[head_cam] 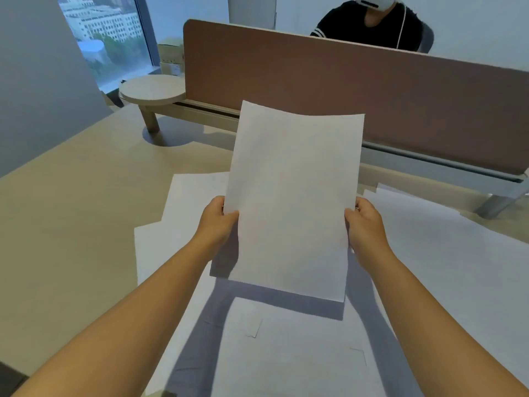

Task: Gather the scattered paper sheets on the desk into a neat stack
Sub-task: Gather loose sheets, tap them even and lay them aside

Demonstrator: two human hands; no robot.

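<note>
One view only, from the person's head, wide-angle, looking forward and down along both forearms to where the left hand (219,222) and right hand (365,224) hold a sheaf of paper (292,202) close in, mid-frame. Below and either side of that hold lies the desk (71,210); beyond it the view reaches a brown divider (372,90) and a window (106,32) far left.

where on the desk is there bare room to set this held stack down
Bare desk runs along the left, bordered by the round wooden stand behind and the loose sheets to its right. A narrow strip lies under the brown partition. Centre and right are crowded with sheets beneath the held stack, gripped by left hand and right hand.
</note>
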